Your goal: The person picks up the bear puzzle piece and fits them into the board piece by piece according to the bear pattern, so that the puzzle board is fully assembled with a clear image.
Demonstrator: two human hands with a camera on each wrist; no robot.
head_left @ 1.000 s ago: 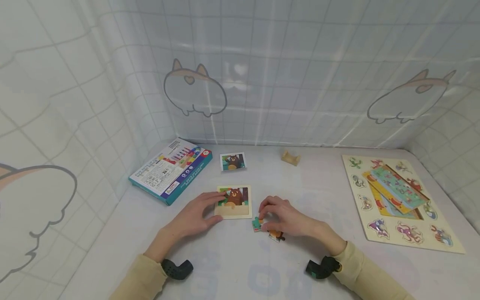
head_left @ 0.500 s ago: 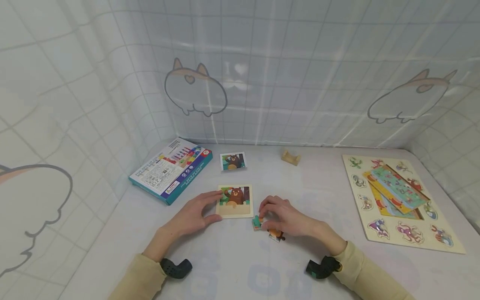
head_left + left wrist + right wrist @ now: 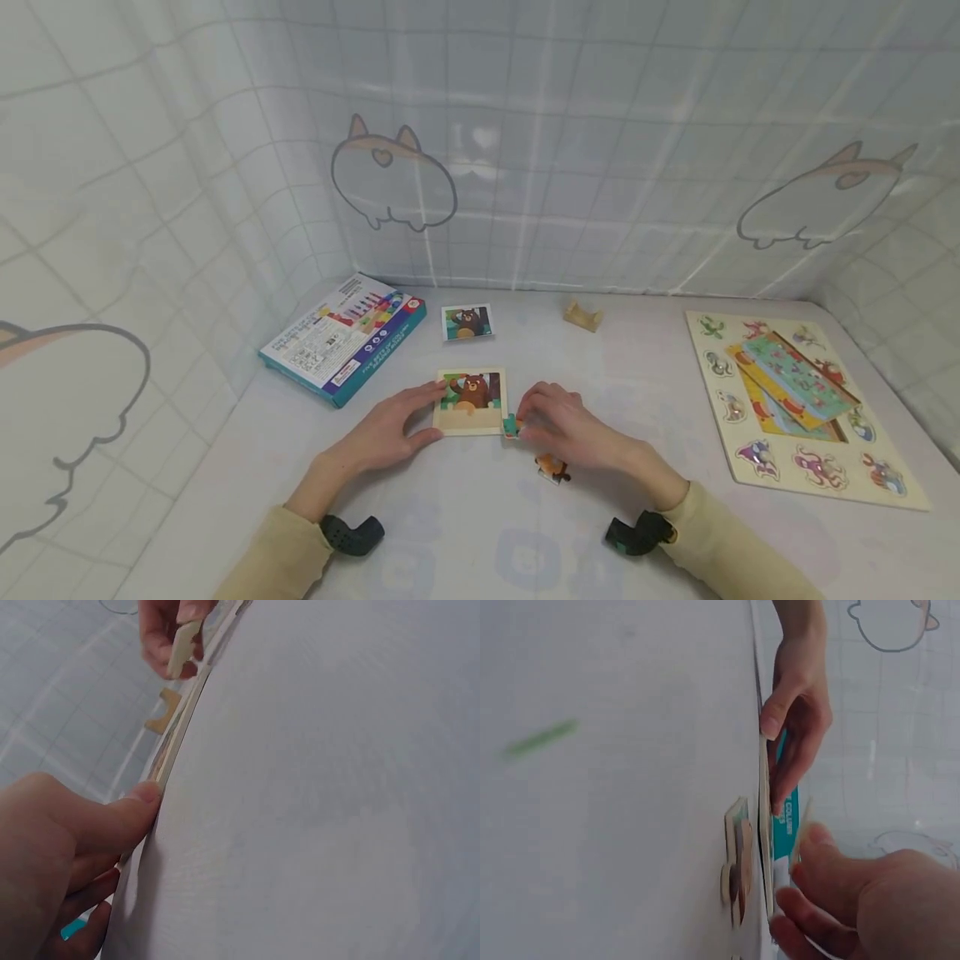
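A square wooden puzzle board (image 3: 471,419) lies on the table, its upper part filled with a bear picture and its lower strip bare wood. My left hand (image 3: 386,423) holds the board at its left side, thumb at the near corner and fingertips over the picture's left edge. Just right of the board, my right hand (image 3: 566,423) pinches a small teal-and-orange puzzle piece (image 3: 512,427) between thumb and fingers. In the left wrist view that piece (image 3: 184,649) is tilted and raised above the table. Another loose orange puzzle piece (image 3: 552,468) lies below my right hand.
Behind the board lies a bear picture card (image 3: 467,322). A boxed toy set (image 3: 341,337) rests at the back left, and a small wooden stand (image 3: 582,316) at the back. On the right is a large animal puzzle board (image 3: 832,467) with colourful panels (image 3: 798,375) on top.
My right hand has lifted the teal-and-orange puzzle piece from the table and moved it slightly away from me, beside the board, uncovering more of the other piece. The board shifted slightly right earlier.
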